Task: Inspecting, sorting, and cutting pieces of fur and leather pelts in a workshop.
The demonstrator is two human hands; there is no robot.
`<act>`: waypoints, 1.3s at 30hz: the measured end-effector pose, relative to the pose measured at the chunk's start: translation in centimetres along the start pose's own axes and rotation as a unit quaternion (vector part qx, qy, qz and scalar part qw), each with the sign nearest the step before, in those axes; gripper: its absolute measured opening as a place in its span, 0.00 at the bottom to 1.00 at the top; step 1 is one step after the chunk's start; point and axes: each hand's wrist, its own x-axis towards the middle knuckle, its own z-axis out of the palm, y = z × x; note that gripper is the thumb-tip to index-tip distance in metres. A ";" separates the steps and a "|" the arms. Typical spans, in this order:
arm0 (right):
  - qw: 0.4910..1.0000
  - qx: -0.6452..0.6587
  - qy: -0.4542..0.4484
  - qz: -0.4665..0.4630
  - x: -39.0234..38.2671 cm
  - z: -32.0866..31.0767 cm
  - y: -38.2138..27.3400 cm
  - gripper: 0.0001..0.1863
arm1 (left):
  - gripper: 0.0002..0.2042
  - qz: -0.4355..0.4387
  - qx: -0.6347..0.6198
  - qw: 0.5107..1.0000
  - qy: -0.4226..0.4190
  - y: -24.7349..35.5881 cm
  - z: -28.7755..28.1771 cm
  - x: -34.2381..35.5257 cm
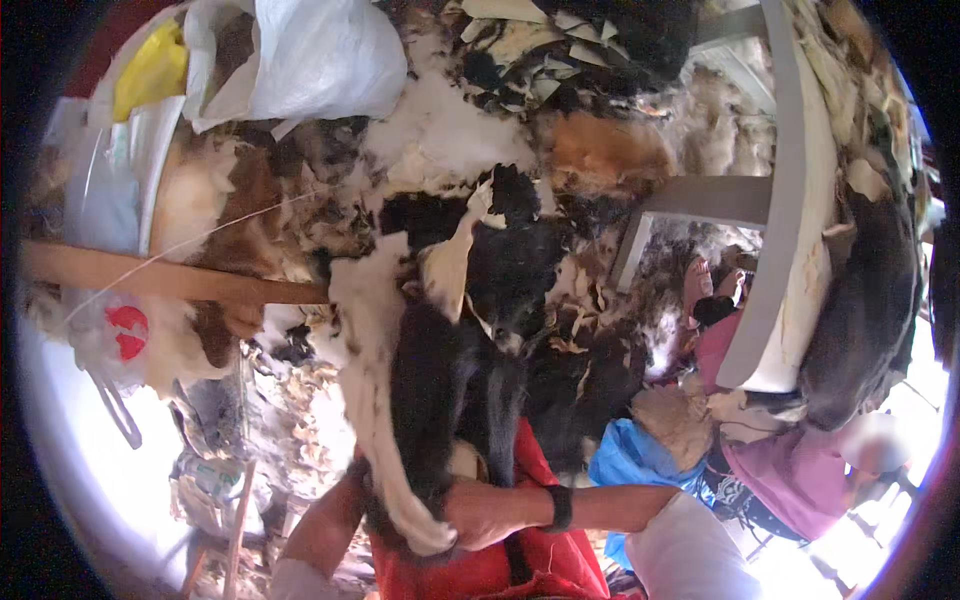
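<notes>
A long hide strip with cream fur hangs lengthwise in front of me, against dark brown-black fur. Its lower end reaches my right hand, which is closed at the edge of the fur; the fingertips are mostly covered. A black band circles my right wrist. My left hand goes in behind the lower part of the hide, so its fingers are hidden. Below the fur, red cloth covers my front. More black fur lies just beyond, with a pale curled skin flap on it.
A wooden bar crosses at left, near white plastic bags and a yellow item. Fur pieces and scraps cover the floor. A grey-and-white frame stands at right. Beside it sits a person in a purple top, near blue cloth.
</notes>
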 end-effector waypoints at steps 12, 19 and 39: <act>0.979 0.201 0.000 -0.020 3.3 7.2 -11.1 0.19 | 0.26 0.034 -0.041 0.998 0.028 -11.6 1.1 -20.6; 0.996 0.078 -0.043 -0.012 3.5 10.6 -16.0 0.23 | 0.25 0.090 -0.081 0.993 0.011 -11.9 6.7 -24.5; 0.992 0.023 0.046 -0.119 12.5 9.6 -28.9 0.30 | 0.25 0.160 -0.058 0.983 -0.065 -8.6 -5.1 -38.8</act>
